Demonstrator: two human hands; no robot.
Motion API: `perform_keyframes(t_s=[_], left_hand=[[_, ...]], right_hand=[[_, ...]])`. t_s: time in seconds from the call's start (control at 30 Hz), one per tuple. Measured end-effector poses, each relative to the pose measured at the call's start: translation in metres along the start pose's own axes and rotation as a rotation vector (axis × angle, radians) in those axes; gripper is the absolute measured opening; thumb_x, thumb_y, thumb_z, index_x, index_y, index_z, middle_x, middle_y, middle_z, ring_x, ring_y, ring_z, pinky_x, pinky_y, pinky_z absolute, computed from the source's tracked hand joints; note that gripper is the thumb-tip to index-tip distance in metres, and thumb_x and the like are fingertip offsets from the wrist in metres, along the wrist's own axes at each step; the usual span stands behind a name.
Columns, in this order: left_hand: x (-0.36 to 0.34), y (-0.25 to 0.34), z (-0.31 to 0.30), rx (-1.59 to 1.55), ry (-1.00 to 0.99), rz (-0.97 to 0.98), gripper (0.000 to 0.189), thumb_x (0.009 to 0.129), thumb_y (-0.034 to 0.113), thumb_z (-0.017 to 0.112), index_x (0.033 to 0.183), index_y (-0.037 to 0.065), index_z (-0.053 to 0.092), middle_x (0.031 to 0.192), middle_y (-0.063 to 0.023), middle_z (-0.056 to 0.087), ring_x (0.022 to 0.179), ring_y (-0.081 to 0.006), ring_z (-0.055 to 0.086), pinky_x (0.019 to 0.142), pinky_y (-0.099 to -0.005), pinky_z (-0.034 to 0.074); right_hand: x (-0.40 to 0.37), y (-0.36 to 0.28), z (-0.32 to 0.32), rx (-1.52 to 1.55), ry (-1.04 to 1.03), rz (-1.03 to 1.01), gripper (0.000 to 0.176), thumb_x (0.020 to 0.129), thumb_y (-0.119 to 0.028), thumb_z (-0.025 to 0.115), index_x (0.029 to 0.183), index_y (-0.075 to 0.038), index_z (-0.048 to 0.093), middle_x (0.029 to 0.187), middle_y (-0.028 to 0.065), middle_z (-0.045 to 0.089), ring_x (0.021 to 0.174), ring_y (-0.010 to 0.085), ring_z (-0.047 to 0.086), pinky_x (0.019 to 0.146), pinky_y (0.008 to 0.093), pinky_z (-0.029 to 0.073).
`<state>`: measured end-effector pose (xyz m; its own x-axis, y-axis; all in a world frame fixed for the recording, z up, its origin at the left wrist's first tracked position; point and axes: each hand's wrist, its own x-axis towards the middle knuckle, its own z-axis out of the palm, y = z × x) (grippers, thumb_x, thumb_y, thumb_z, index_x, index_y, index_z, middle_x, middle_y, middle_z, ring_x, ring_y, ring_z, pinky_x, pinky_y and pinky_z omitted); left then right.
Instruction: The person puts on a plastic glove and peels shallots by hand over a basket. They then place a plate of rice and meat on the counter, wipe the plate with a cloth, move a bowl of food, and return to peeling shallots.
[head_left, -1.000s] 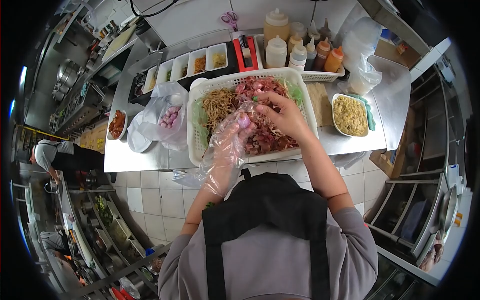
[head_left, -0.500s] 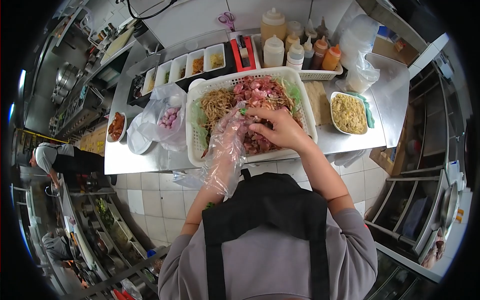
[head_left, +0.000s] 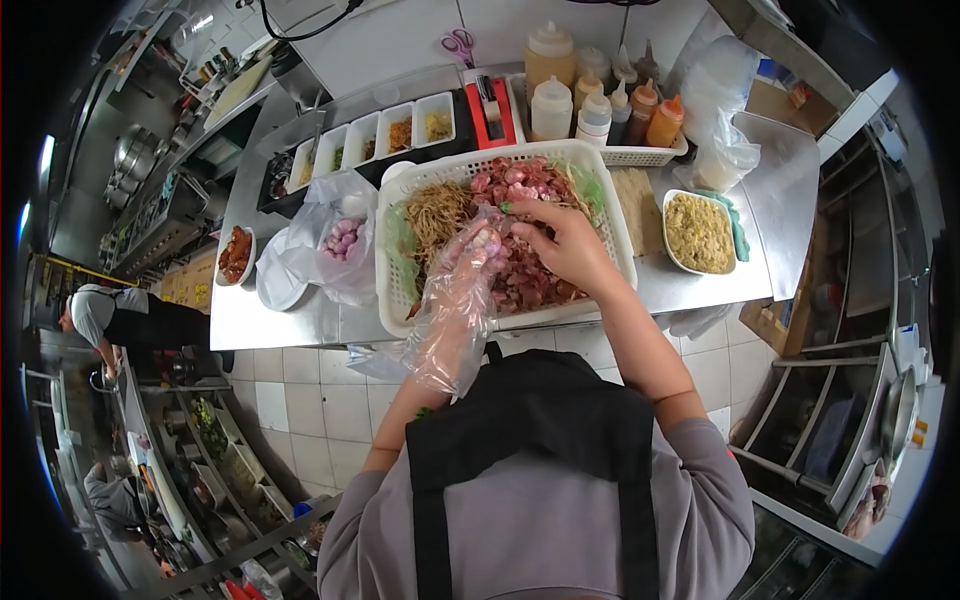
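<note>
My left hand (head_left: 478, 247), in a loose clear plastic glove, is closed round a pale pink shallot (head_left: 487, 240) above a white plastic basket (head_left: 388, 300). Bare and curled in from the right, my right hand (head_left: 572, 248) has its thumb and index finger against the left fingertips. A small green spot shows at its index fingertip; what it pinches there is hidden. Under both hands lie reddish-purple shallot skins (head_left: 530, 275). Dry brown roots or stems (head_left: 440, 218) fill the basket's left part, with a green net liner showing at the sides.
Left of the basket are a plastic bag of shallots (head_left: 343, 240) and a bowl of reddish-brown food (head_left: 235, 255). To the right stands a tub of yellowish minced food (head_left: 698, 232). Sauce bottles (head_left: 551, 110) and seasoning tubs (head_left: 400, 127) line the back. A person (head_left: 130, 318) bends over at far left.
My right hand has drawn slightly to the right and its thumb and index finger have shifted. The left hand stays over the basket, with the shallot now more visible. The view has moved slightly.
</note>
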<state>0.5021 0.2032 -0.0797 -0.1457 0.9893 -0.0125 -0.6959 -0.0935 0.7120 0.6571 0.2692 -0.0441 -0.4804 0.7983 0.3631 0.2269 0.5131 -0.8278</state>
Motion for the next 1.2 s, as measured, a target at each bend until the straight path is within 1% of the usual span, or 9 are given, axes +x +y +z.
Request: perform_keyframes(t_s=[0.03, 0.1, 0.2, 0.4, 0.53, 0.7, 0.77, 1.03, 1.2], left_hand=[[0.001, 0.000, 0.002, -0.001, 0.001, 0.004, 0.033, 0.084, 0.005, 0.058, 0.116, -0.001, 0.053, 0.102, -0.0069, 0.059, 0.084, -0.0119, 0.059, 0.072, -0.0216, 0.051], [-0.001, 0.005, 0.016, 0.028, 0.163, -0.002, 0.034, 0.085, 0.004, 0.056, 0.118, -0.001, 0.052, 0.104, -0.0079, 0.058, 0.087, -0.0129, 0.059, 0.074, -0.0220, 0.051], [0.001, 0.001, 0.007, -0.001, 0.079, 0.021, 0.036, 0.086, 0.004, 0.055, 0.120, -0.002, 0.049, 0.108, -0.0093, 0.057, 0.089, -0.0138, 0.059, 0.075, -0.0224, 0.051], [-0.001, 0.002, 0.012, 0.044, 0.020, 0.024, 0.040, 0.085, 0.009, 0.058, 0.123, -0.002, 0.048, 0.109, -0.0087, 0.057, 0.089, -0.0125, 0.058, 0.078, -0.0244, 0.050], [0.001, 0.000, 0.003, 0.082, 0.006, 0.040, 0.039, 0.085, 0.009, 0.058, 0.121, -0.002, 0.049, 0.110, -0.0093, 0.057, 0.089, -0.0129, 0.058, 0.078, -0.0253, 0.050], [0.001, 0.000, 0.006, 0.044, 0.085, 0.012, 0.037, 0.084, 0.007, 0.057, 0.120, -0.001, 0.051, 0.111, -0.0097, 0.057, 0.085, -0.0132, 0.058, 0.075, -0.0249, 0.050], [-0.001, 0.003, 0.004, 0.059, 0.061, -0.014, 0.038, 0.084, 0.006, 0.057, 0.121, 0.000, 0.050, 0.113, -0.0103, 0.056, 0.086, -0.0138, 0.058, 0.075, -0.0256, 0.051], [-0.003, -0.001, 0.006, 0.020, 0.102, 0.012, 0.042, 0.083, 0.002, 0.056, 0.123, 0.001, 0.046, 0.120, -0.0120, 0.050, 0.087, -0.0157, 0.059, 0.077, -0.0274, 0.053], [-0.002, -0.004, 0.003, 0.060, 0.109, 0.071, 0.038, 0.078, -0.002, 0.059, 0.115, 0.000, 0.051, 0.106, -0.0092, 0.057, 0.088, -0.0153, 0.059, 0.075, -0.0255, 0.051]], right_hand=[[-0.001, 0.000, 0.000, 0.052, 0.002, -0.010, 0.026, 0.084, -0.019, 0.060, 0.107, -0.007, 0.060, 0.100, 0.0161, 0.062, 0.092, 0.0324, 0.060, 0.080, 0.0357, 0.046], [-0.005, -0.009, -0.003, 0.069, -0.031, -0.007, 0.028, 0.084, -0.018, 0.060, 0.109, -0.006, 0.059, 0.101, 0.0161, 0.062, 0.093, 0.0309, 0.060, 0.082, 0.0343, 0.045], [-0.008, -0.018, -0.004, 0.093, -0.149, -0.051, 0.030, 0.083, -0.016, 0.060, 0.111, -0.006, 0.057, 0.100, 0.0151, 0.063, 0.091, 0.0314, 0.061, 0.080, 0.0347, 0.046], [-0.006, -0.022, 0.003, -0.022, -0.129, 0.009, 0.021, 0.082, -0.015, 0.060, 0.099, -0.004, 0.057, 0.088, 0.0164, 0.062, 0.083, 0.0334, 0.060, 0.073, 0.0370, 0.046], [-0.003, -0.020, 0.007, 0.018, -0.070, -0.045, 0.018, 0.082, -0.014, 0.060, 0.096, -0.003, 0.056, 0.086, 0.0158, 0.060, 0.079, 0.0323, 0.059, 0.071, 0.0362, 0.045], [0.002, -0.010, 0.001, 0.153, -0.039, 0.036, 0.016, 0.084, -0.014, 0.060, 0.094, -0.003, 0.055, 0.084, 0.0107, 0.060, 0.079, 0.0237, 0.057, 0.074, 0.0317, 0.044], [0.003, -0.007, -0.004, 0.171, -0.068, 0.096, 0.018, 0.084, -0.015, 0.061, 0.095, -0.002, 0.054, 0.087, 0.0097, 0.061, 0.081, 0.0213, 0.056, 0.077, 0.0311, 0.043], [-0.005, -0.014, -0.009, 0.219, -0.157, -0.010, 0.029, 0.084, -0.018, 0.061, 0.109, -0.006, 0.056, 0.099, 0.0125, 0.063, 0.094, 0.0241, 0.059, 0.082, 0.0336, 0.044], [-0.004, -0.013, -0.010, 0.106, -0.182, -0.020, 0.027, 0.084, -0.017, 0.060, 0.109, -0.007, 0.058, 0.100, 0.0130, 0.063, 0.091, 0.0284, 0.060, 0.082, 0.0342, 0.045]])
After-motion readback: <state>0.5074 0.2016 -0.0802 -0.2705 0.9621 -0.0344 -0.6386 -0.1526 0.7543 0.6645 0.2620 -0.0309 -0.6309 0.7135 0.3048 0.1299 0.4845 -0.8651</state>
